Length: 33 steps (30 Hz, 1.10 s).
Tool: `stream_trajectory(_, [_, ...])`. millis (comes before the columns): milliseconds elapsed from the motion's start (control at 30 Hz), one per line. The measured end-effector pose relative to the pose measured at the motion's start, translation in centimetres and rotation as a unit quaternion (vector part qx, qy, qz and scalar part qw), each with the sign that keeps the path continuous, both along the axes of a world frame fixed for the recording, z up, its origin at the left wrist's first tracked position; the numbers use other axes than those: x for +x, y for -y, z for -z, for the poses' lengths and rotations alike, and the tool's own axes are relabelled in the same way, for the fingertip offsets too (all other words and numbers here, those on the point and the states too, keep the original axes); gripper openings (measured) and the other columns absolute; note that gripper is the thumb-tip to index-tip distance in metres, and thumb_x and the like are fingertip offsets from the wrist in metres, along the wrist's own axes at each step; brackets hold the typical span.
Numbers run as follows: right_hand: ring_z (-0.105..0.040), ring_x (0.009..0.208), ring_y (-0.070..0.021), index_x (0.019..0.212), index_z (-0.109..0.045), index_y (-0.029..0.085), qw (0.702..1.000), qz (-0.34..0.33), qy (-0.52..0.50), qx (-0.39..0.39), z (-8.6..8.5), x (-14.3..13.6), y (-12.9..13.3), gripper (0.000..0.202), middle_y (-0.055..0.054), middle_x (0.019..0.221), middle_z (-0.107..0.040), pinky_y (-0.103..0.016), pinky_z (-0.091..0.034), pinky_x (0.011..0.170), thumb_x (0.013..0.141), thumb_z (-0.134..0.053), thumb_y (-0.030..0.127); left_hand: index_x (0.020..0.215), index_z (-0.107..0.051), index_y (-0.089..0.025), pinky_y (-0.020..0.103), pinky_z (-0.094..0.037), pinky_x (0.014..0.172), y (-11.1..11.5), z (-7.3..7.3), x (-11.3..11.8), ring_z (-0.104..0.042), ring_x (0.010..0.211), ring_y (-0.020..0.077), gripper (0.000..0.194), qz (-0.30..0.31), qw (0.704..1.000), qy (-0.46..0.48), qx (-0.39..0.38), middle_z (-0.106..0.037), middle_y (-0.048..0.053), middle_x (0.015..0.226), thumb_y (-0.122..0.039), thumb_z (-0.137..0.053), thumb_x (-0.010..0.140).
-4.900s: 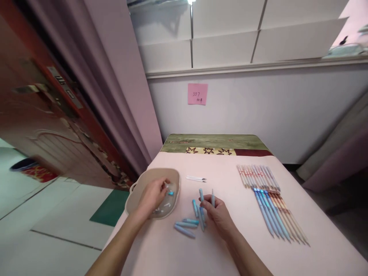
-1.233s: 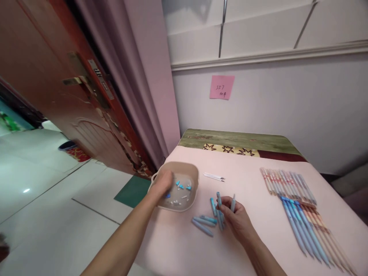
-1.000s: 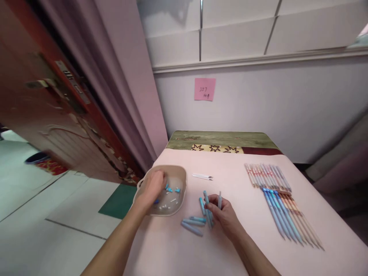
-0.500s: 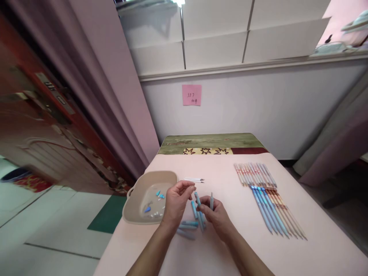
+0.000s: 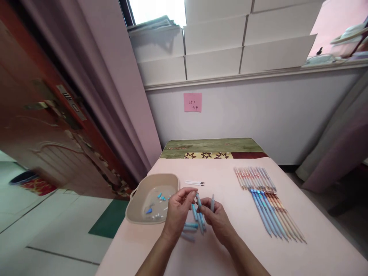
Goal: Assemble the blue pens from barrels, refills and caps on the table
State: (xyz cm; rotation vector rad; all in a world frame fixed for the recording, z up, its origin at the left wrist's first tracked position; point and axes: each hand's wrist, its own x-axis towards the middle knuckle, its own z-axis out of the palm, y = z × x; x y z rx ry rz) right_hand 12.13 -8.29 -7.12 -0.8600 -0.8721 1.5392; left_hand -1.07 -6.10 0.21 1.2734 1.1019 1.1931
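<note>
With our right hand (image 5: 217, 219) we pinch a blue pen barrel (image 5: 199, 200) above the pink table (image 5: 222, 174); a second pen piece (image 5: 212, 203) stands between the fingers. Our left hand (image 5: 178, 210) is at the barrel's top, fingertips close together; whether they pinch something, we cannot tell.

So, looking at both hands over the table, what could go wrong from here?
The right hand holds two pale-blue pen parts at once, so one might slip. The thin white sticks lie loose just beyond the left hand and could get nudged. The tiny white pieces might scatter if the tan basin were knocked.
</note>
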Motion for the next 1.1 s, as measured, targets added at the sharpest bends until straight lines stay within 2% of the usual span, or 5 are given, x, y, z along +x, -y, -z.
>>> stream_trajectory(300, [-0.024,0.048,-0.0052,0.095,-0.065,0.017,0.997,0.029,0.063,0.015,-2.6,-0.4,2.0,0.035,0.004,0.064,-0.05,-0.022,-0.017,0.044,0.076,-0.071,0.047,0.088,-0.068,-0.014,0.031,-0.05,0.085,2.4,2.0,0.7,-0.066,0.088,0.0192,0.027,-0.044,0.984,0.148,-0.088,-0.072,0.009,0.092,-0.034,-0.075,0.071])
stream_trajectory(400, [-0.028,0.049,-0.0061,0.1,-0.059,0.02,0.995,0.038,0.096,-0.001,-2.9,0.9,2.7,0.031,0.0,0.083,-0.058,-0.021,-0.021,0.045,0.086,-0.057,0.048,0.097,-0.064,-0.013,0.028,-0.051,0.074,2.8,1.8,-0.2,-0.065,0.072,0.0146,0.034,-0.047,0.98,0.158,-0.112,-0.071,0.006,0.083,-0.035,-0.074,0.073])
stream_trajectory(500, [-0.033,0.05,-0.0093,0.089,-0.057,0.02,0.981,0.047,0.191,0.007,-3.5,2.5,3.3,0.028,0.003,0.067,-0.051,-0.022,-0.026,0.047,0.093,-0.041,0.043,0.102,-0.057,-0.017,0.024,-0.047,0.058,3.6,1.5,-0.9,-0.06,0.058,0.0115,0.034,0.0,0.98,0.157,-0.123,-0.068,0.002,0.075,-0.035,-0.07,0.077])
stream_trajectory(800, [-0.058,0.072,-0.0151,0.094,-0.063,0.024,0.835,0.08,0.506,0.2,-8.1,3.7,4.7,0.015,0.0,0.085,-0.066,-0.025,-0.042,0.063,0.092,-0.049,0.029,0.087,-0.058,-0.017,0.022,-0.045,0.057,4.8,1.8,-1.6,-0.053,0.055,0.0078,0.02,0.059,0.965,0.2,-0.16,-0.057,-0.003,0.067,-0.033,-0.067,0.08])
stream_trajectory(1100, [-0.063,0.077,-0.0173,0.101,-0.066,0.027,0.737,0.115,0.598,0.292,-8.0,3.4,4.5,0.017,-0.001,0.091,-0.071,-0.031,-0.043,0.073,0.091,-0.053,0.022,0.08,-0.062,-0.017,0.02,-0.042,0.055,4.9,1.9,-2.6,-0.052,0.054,0.0077,0.02,0.069,0.97,0.172,-0.158,-0.057,-0.003,0.063,-0.034,-0.07,0.077])
